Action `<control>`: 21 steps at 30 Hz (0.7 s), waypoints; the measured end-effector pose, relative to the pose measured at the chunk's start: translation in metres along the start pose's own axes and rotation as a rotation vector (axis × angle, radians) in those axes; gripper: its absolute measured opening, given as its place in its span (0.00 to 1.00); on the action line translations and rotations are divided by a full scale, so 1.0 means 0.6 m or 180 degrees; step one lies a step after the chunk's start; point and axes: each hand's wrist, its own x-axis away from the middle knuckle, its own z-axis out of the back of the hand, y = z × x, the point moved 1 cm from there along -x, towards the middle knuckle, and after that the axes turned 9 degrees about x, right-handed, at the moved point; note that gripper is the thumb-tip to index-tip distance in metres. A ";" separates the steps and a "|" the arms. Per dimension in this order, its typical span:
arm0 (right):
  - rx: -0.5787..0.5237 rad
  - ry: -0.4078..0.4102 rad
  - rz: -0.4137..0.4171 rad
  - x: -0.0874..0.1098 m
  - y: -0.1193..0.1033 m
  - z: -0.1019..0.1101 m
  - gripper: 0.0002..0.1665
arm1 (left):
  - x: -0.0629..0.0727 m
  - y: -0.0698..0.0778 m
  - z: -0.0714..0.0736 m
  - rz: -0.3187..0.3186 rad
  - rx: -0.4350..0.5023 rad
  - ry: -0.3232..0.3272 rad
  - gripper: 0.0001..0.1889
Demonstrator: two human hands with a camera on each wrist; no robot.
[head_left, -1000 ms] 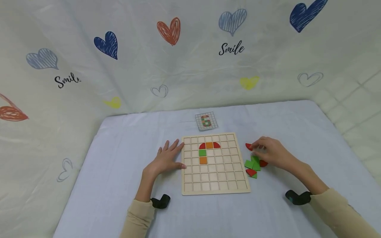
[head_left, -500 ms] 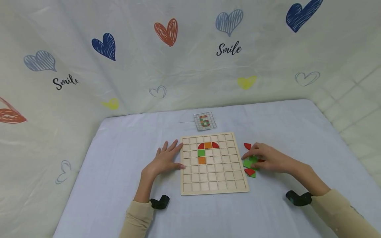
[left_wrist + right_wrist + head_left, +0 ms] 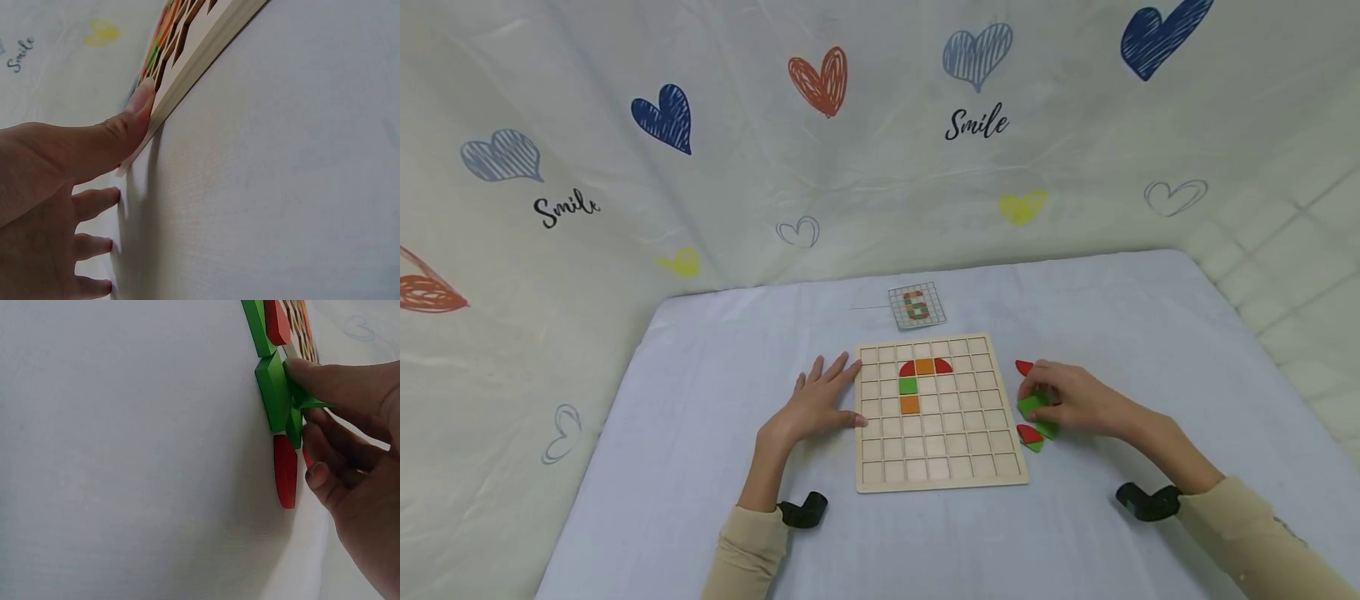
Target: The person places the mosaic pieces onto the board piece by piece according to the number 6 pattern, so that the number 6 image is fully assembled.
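Note:
My left hand (image 3: 812, 412) rests at the left edge of a wooden grid board (image 3: 940, 447), fingers spread. In the left wrist view its thumb (image 3: 134, 115) lies on the board's rim. Red, orange and green tiles sit in the board's upper cells, curving like a hook. Right of the board, my right hand (image 3: 1078, 400) pinches a green tile (image 3: 307, 400) between thumb and fingers, low over the loose pile. Other green tiles (image 3: 273, 392) and a red rounded tile (image 3: 285, 472) lie close under it; the hand hides part of the pile in the head view.
Behind the board lies a small pattern card (image 3: 917, 306) with a gridded coloured figure. A red tile (image 3: 1023, 367) lies beyond the pile, and another red tile (image 3: 1030, 433) overlaps a green one nearer me. A white cloth (image 3: 700, 500) covers the table.
My right hand has moved from beside the far red tile down to the green tiles and now pinches one. The nearer red and green tiles have shifted slightly. My left hand stays on the board.

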 end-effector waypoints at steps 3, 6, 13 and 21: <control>-0.0048 0.0018 -0.0040 -0.002 0.000 -0.001 0.12 | 0.000 0.000 0.000 0.0009 0.0012 0.0005 0.50; -0.0082 0.0036 -0.0024 -0.003 0.001 -0.002 0.13 | -0.002 -0.001 0.000 0.0017 0.0011 0.0005 0.50; -0.0159 0.0363 0.0292 -0.004 -0.001 -0.002 0.18 | -0.003 -0.003 -0.002 -0.0017 0.0006 0.0024 0.49; -0.0247 0.0303 0.0111 -0.011 -0.002 -0.009 0.15 | -0.003 -0.002 -0.002 -0.0013 -0.0003 0.0028 0.50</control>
